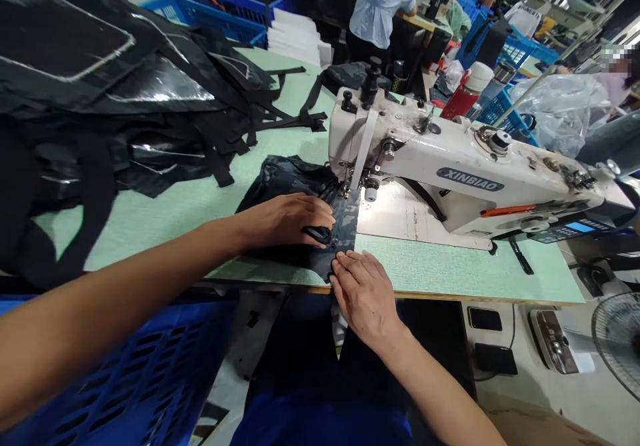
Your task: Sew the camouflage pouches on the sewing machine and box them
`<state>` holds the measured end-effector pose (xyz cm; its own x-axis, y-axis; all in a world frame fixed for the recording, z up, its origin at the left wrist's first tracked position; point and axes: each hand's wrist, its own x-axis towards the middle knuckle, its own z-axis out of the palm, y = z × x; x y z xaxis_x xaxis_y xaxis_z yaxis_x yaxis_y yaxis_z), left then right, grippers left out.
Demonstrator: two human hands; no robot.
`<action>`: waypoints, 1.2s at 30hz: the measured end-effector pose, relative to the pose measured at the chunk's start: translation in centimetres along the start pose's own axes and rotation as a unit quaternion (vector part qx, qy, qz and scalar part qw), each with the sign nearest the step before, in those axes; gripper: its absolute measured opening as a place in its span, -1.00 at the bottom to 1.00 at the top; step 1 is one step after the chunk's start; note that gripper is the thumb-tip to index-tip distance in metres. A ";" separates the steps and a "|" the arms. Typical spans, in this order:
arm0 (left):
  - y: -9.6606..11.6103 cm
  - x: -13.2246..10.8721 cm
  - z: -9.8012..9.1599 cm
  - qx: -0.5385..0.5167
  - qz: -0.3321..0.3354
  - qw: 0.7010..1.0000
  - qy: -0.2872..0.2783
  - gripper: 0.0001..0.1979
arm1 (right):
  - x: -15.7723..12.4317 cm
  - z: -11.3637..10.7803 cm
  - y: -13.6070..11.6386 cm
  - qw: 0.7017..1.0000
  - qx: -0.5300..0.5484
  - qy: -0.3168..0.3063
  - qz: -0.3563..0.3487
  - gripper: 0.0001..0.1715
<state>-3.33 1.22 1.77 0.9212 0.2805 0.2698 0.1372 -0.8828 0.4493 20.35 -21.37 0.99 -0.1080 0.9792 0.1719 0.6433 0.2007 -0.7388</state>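
1. Presumably, the cloth (345, 227) at the needle end of the sewing machine (415, 156) is being aligned.
2. Before the machine, it is pressed by the flattened right hand (365, 293); a dark item (317, 235) is held in the curled left hand (295, 219).
3. Even guiding seems required.

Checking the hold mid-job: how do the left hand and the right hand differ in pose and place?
The left hand is curled around a small dark item; the right hand is nearly flat, fingers extended.
The left hand is nearer the presser foot; the right hand is lower, by the table's front edge.
Both are bare, backs up, and on the dark patterned fabric.
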 end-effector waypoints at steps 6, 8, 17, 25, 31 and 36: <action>-0.7 0.6 -0.2 -0.016 -0.020 1.000 -0.012 -0.77 | 0.5 -0.2 0.3 1.000 -0.023 -0.002 -0.005 -0.58; -0.9 0.9 -0.6 0.001 -0.020 1.000 -0.014 -0.74 | 1.0 -0.3 0.5 0.999 -0.034 -0.004 -0.009 -0.58; -3.7 3.5 -1.9 -0.009 -0.035 0.999 -0.009 -0.65 | 4.1 -0.9 1.9 0.994 -0.102 -0.014 -0.033 -0.55; -5.4 4.9 -3.0 0.007 -0.020 1.000 0.007 -0.79 | 7.0 -1.4 2.7 0.984 -0.171 -0.028 -0.044 -0.57; -7.7 5.8 -3.3 0.051 -0.005 0.998 0.036 -0.63 | 9.3 -2.0 2.5 0.970 -0.233 -0.044 -0.051 -0.55; -8.5 6.4 -3.0 0.065 -0.012 0.995 0.072 -0.51 | 10.4 -2.5 2.3 0.964 -0.258 -0.044 -0.049 -0.53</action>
<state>0.28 11.68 2.21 0.8564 0.3443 0.3847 0.2123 -0.9141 0.3454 22.65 -10.85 2.70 -0.2372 0.9597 0.1508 0.9157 0.2727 -0.2951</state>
